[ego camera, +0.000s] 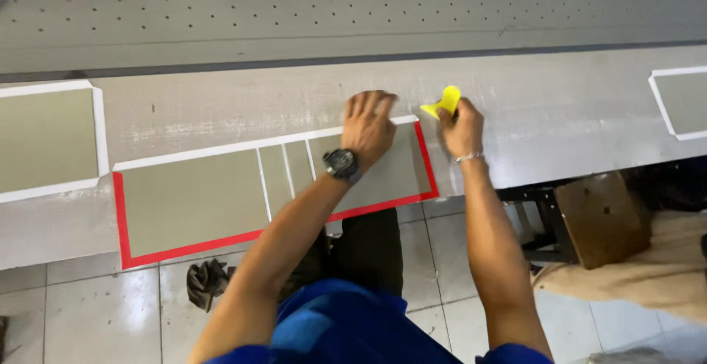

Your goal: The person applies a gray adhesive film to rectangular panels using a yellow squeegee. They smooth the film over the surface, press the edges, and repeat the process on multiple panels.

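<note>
— What did the head view give you at that moment?

— I looked down on a long grey desk [574, 114]. My left hand [370, 125] lay flat, fingers spread, pressing on the right end of a grey-green sheet [191, 202] that lay on the desk. The sheet had a red tape border [121, 217] along its left, lower and right edges and a white strip [221, 149] along its top edge.

— And the right hand?

— My right hand [462, 127] sat just beside the sheet's upper right corner, its grip closed around a small yellow scraper [444, 103], whose blade stuck out up and to the left, just above that corner. I could not tell whether the blade touched the desk.

— Anything on the wrists?

— A black watch [340, 164] on the left, a thin silver bracelet [469, 157] on the right.

— What else was around?

— Another white-edged panel [44, 143] lay at the left of the desk and a third [681, 103] at the right edge. Below the desk I saw a tiled floor [96, 312], a dark crumpled rag [206, 281] and a brown stool [600, 217].
</note>
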